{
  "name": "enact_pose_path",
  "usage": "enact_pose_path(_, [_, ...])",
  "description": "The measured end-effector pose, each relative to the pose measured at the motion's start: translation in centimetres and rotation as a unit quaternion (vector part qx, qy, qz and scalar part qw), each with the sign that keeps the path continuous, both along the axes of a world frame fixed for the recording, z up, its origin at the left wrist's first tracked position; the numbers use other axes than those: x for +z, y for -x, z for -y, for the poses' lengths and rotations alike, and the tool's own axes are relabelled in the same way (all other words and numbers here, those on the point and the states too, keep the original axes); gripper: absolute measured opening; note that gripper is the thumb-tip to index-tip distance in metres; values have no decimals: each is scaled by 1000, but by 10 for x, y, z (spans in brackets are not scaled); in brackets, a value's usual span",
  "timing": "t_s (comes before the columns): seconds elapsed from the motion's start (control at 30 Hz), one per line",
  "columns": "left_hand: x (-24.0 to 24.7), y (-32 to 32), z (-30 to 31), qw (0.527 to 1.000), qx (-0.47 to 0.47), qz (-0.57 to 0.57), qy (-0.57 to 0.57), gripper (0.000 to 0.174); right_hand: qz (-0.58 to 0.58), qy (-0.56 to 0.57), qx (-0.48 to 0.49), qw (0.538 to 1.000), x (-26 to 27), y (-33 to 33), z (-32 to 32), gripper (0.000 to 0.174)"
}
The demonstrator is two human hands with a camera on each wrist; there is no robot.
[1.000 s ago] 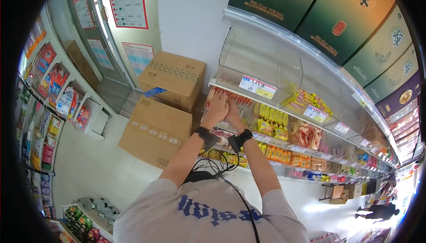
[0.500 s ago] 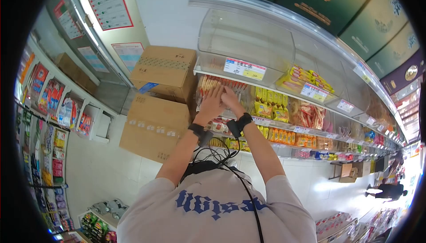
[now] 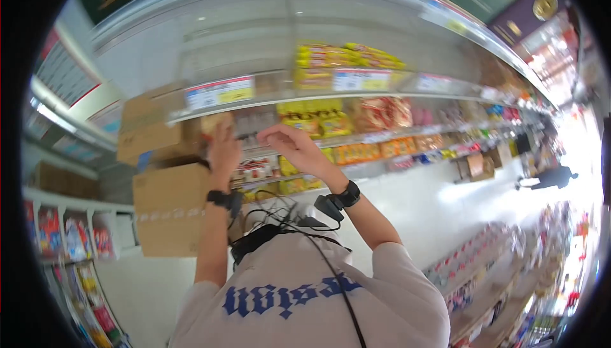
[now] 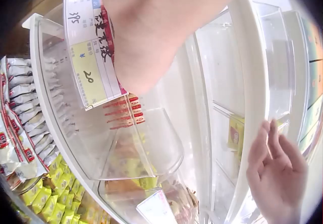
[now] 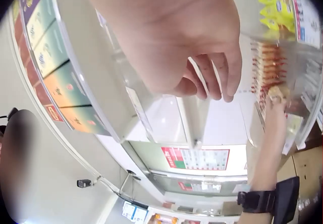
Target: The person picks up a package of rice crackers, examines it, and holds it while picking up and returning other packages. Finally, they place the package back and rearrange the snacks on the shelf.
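Note:
In the head view my left hand (image 3: 224, 151) reaches under the upper shelf edge, its fingers extended toward a row of snack packets. Seen from the right wrist, the left hand (image 5: 275, 110) has its fingertips against a round beige packet (image 5: 278, 91) at the front of the row of red-edged packets (image 5: 267, 65). That front packet is partly hidden by the fingers. My right hand (image 3: 294, 146) hangs in the air in front of the shelf, fingers loosely bent and holding nothing. From the left wrist, the right hand (image 4: 277, 176) shows its palm.
Clear plastic bins hold yellow packets (image 3: 318, 119) right of the hands. A price label (image 3: 219, 92) sits on the shelf edge above. Cardboard boxes (image 3: 168, 205) stand at the left. Black cables (image 3: 273, 211) hang below the wrists, and a person (image 3: 547, 177) is far right.
The hands, together over the packet row before, have parted: the right hand moved right and away from the packets, the left stays at the row. The head view has turned right.

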State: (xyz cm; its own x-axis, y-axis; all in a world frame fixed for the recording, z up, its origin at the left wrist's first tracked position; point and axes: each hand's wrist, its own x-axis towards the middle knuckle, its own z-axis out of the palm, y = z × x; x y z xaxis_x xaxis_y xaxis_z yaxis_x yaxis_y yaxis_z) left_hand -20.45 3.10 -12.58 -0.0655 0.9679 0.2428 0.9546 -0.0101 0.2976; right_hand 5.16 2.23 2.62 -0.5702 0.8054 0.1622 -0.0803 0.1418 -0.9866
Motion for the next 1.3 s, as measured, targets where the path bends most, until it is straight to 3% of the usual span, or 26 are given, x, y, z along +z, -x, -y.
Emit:
enact_pose_path(0.07, [12, -4, 5, 998, 23, -52, 23, 44, -81, 20, -32, 996, 8, -38, 6, 22])
enact_pose_path(0.2, [7, 0, 3, 999, 2, -44, 26, 45, -49, -37, -277, 959, -1, -132, -2, 19])
enact_pose_path(0.23, [8, 1, 3, 999, 1, -43, 27, 45, -63, -41, -346, 935, -11, -154, -7, 20])
enact_pose_path(0.3, [3, 4, 1, 999, -4, -36, 19, 45, 79, -80, -460, 881, -43, -207, -24, 22])
enact_pose_path(0.37, [9, 2, 3, 999, 0, -27, 29, 45, 173, -158, -535, 812, -66, -243, -41, 34])
enact_pose_path(0.5, [11, 1, 1, 998, 9, -30, 48, 45, 303, -316, -587, 681, -71, -269, -72, 64])
enact_pose_path(0.6, [11, 2, 1, 998, 2, -34, 46, 44, 351, -296, -563, 687, -80, -278, -98, 83])
enact_pose_path(0.9, [11, 3, 1, 998, 0, -53, 41, 41, 395, -289, -560, 668, -102, -289, -114, 56])
enact_pose_path(1.0, [12, 4, 3, 998, -13, -45, 35, 40, 362, -275, -532, 714, -96, -287, -98, 52])
enact_pose_path(1.1, [13, 2, 2, 998, -8, -53, 35, 39, 358, -281, -517, 725, -87, -282, -87, 57])
enact_pose_path(1.2, [5, 7, -1, 998, -10, -63, 29, 39, 363, -304, -534, 700, -80, -275, -78, 54])
enact_pose_path(1.3, [8, 6, 0, 997, -9, -62, 37, 40, 343, -290, -524, 723, -85, -277, -78, 44])
